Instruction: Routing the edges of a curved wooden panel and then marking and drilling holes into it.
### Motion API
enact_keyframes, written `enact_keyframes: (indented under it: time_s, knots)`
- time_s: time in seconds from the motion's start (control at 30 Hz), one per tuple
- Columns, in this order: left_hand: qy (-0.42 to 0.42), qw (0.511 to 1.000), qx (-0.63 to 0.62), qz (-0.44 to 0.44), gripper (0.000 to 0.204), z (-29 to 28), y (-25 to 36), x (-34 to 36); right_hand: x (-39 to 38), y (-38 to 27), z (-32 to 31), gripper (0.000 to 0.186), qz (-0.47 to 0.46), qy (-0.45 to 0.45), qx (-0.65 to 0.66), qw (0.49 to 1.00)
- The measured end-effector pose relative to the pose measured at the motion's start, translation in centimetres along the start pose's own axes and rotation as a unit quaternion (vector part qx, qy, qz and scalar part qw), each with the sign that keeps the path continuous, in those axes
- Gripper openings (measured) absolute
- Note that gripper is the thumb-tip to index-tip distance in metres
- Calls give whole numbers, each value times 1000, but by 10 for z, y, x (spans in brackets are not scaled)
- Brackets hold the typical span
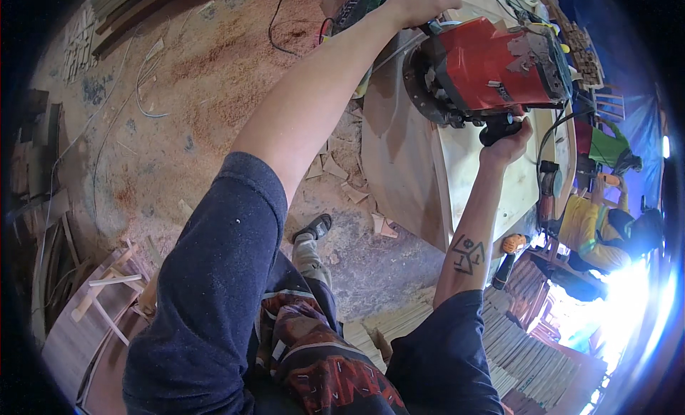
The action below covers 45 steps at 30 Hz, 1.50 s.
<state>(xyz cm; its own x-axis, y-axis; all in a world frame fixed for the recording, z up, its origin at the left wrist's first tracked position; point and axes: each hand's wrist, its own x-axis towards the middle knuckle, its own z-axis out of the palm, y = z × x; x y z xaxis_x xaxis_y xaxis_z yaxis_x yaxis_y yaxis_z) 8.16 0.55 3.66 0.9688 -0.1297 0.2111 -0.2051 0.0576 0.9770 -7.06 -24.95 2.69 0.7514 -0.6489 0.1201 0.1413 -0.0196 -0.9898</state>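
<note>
A large red router (478, 65) with a scuffed body and a dark round base lies over on its side at the edge of a pale wooden workpiece (467, 165). My left hand (414, 7) is closed around a black handle on its far side. On the near side, my right hand (509, 145) wraps round the other black knob handle (497, 128). Both forearms reach forward, the left one stretched farther. The router's bit is not visible from here.
Beside the workpiece are a power tool (548, 190) and an orange-and-black drill (512, 245). Wood scraps (334, 167) and sawdust (207, 108) cover the floor, with cables (139, 94) at left. Stacked wood strips (528, 354) stand near right; people in yellow (589, 226) and green (609, 145) work beyond.
</note>
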Motion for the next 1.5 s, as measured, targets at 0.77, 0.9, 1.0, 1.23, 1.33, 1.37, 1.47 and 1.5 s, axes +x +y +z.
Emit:
enact_keyframes:
  time_s: [0.77, 0.9, 1.0, 1.23, 1.33, 1.37, 1.47, 1.5]
  knots:
    - [14, 996, -58, 60, 26, -7, 17, -33, 15, 1, 6, 33, 35, 6, 39, 999]
    - [7, 994, -80, 71, 27, -3, 25, -45, 13, -3, 7, 32, 39, -30, 50, 998]
    - [143, 984, 91, 48, 28, 2, 30, -52, 14, -3, 9, 32, 24, -36, 35, 998]
    - [49, 994, -59, 79, 27, -8, 23, -56, 21, -1, 6, 34, 27, -107, 65, 992]
    - [100, 993, 34, 55, 29, -7, 21, -58, 21, -2, 6, 33, 46, -104, 46, 992]
    - [67, 996, -24, 54, 31, -7, 22, -58, 21, -3, 6, 33, 30, -109, 42, 993]
    - [60, 998, -33, 9, 34, -7, 23, -60, 19, -4, 8, 32, 30, -102, 21, 994]
    - [89, 996, 24, -17, 37, -9, 25, -60, 19, -5, 9, 32, 28, -104, 22, 994]
